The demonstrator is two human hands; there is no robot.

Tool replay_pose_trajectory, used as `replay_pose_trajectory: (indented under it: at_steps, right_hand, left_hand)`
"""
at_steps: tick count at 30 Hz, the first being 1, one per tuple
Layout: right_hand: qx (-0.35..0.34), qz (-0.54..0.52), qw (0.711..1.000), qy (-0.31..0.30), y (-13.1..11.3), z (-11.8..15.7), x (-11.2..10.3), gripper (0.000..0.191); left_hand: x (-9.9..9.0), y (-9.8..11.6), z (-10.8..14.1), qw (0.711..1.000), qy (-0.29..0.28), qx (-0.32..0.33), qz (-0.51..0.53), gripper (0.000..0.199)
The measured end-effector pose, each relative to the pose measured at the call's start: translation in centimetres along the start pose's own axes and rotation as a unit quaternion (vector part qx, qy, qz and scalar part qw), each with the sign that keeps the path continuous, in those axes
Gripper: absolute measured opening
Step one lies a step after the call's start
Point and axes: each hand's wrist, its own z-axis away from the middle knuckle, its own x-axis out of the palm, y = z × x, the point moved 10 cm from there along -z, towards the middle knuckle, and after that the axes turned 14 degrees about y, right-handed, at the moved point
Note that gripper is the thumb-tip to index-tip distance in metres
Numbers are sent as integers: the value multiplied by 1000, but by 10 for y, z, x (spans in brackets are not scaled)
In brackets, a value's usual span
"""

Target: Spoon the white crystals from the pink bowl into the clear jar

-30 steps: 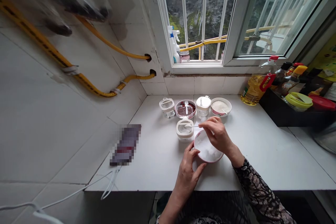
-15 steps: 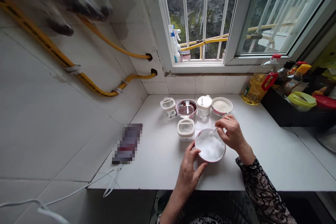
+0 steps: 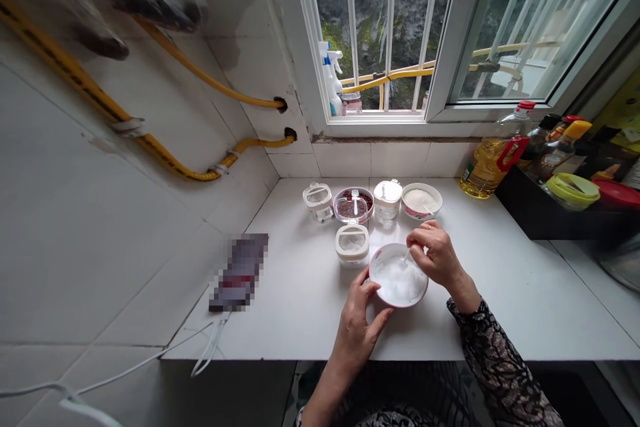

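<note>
Well, white tiled counter (image 3: 300,320) below barred window (image 3: 385,27). Round pink-rimmed bowl (image 3: 400,306) mid-counter, holding soft white powder (image 3: 400,282). Left hand (image 3: 356,327) gripping bowl's edge; right hand (image 3: 435,257) pinching slim spoon (image 3: 407,257). Square lidded jar (image 3: 353,243) at bowl's ten o'clock.

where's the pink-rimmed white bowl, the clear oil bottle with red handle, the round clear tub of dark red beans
pink-rimmed white bowl (image 3: 400,305), head view, front rim
clear plastic oil bottle with red handle (image 3: 483,177), head view, yellow-filled body
round clear tub of dark red beans (image 3: 353,222), head view, front rim
</note>
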Motion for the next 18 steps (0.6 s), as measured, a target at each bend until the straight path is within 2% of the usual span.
replay_pose_trajectory:
  at_steps: [7, 13, 15, 18]
  right_hand:
    - [15, -17, 1000, 19, 3, 0, -4, 22]
    - [39, -38, 997, -58, 3, 9, 21, 22]
    - [73, -43, 995, -60, 10, 10, 23, 22]
    - [159, -48, 986, -25, 30, 10, 16, 20]
  left_hand:
    - [0, -1, 0, 1000, -1, 0, -2, 31]
    - [1, -4, 1, 1000, -3, -1, 0, 30]
    - [1, -5, 1, 1000, -3, -1, 1, 30]
    - [1, -5, 1, 1000, -1, -2, 5, 30]
